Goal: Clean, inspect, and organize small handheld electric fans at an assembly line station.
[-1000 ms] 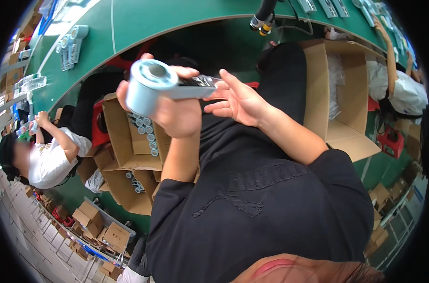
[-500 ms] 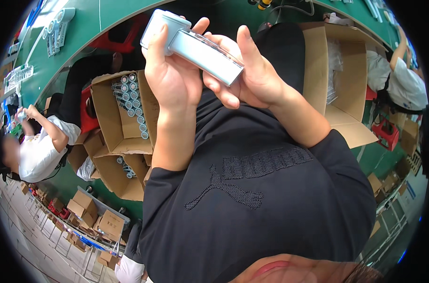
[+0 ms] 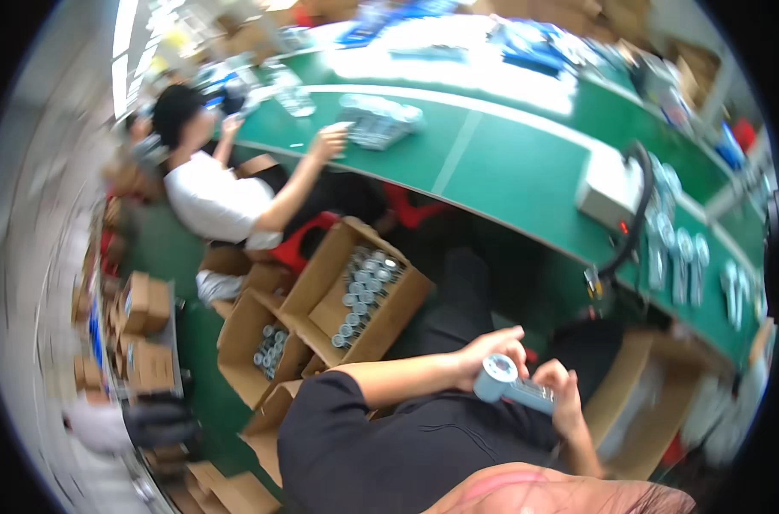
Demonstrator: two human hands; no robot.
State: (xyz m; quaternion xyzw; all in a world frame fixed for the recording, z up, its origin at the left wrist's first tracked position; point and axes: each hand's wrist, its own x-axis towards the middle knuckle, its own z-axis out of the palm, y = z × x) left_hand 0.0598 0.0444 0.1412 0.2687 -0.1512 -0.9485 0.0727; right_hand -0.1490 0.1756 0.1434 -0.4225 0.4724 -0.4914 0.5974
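Observation:
Held low before my body is a light-blue device (image 3: 496, 379) with a round head, a dark round middle on its face and a straight handle. My left hand (image 3: 484, 353) grips it at the head, its fingers curled behind and partly hidden. Around the far end of the handle close the fingers of my right hand (image 3: 564, 397). Motion blur hides the finer detail of the device.
Left of me, an open carton (image 3: 389, 330) holds several similar devices, beside a second carton (image 3: 244, 355). A co-worker (image 3: 227, 197) sits at the green table (image 3: 509, 184). On it stand a white box (image 3: 608, 190) and more devices (image 3: 683, 265). Another carton (image 3: 634, 411) is at my right.
My view has swung up and left, showing the table and co-worker. The device now sits lower in view, its round face showing; my right hand has closed round the handle end.

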